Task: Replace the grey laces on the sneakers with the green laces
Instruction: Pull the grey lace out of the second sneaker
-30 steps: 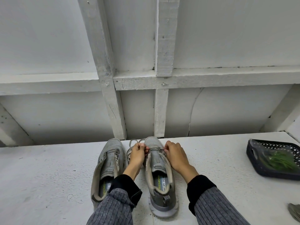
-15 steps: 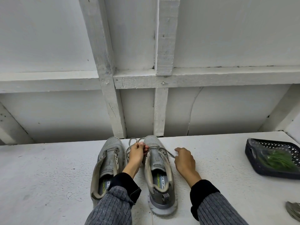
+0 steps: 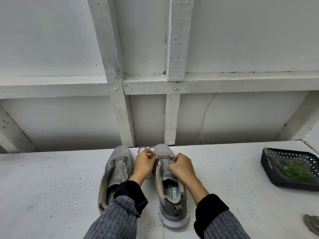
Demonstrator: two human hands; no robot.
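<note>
Two grey sneakers stand side by side on the white table, toes toward the wall. The left sneaker (image 3: 116, 168) has no lace in its eyelets. The right sneaker (image 3: 168, 183) still carries its grey lace (image 3: 144, 150), which loops loosely by the toe. My left hand (image 3: 144, 163) pinches that lace between the two shoes. My right hand (image 3: 183, 165) rests on the right shoe's upper, its fingertips pinching the lace at the front eyelets. The green laces (image 3: 293, 170) lie in a clear bag inside a dark basket at the right.
The dark perforated basket (image 3: 269, 168) sits near the table's right edge. A bundle of grey lace (image 3: 312, 223) lies at the bottom right corner. A white panelled wall rises directly behind the shoes. Bare white tabletop (image 3: 51, 187) stretches to the left.
My right hand, which had pulled the lace out to the right of the shoe, has come back onto the front eyelets. My left hand stays by the lace loop.
</note>
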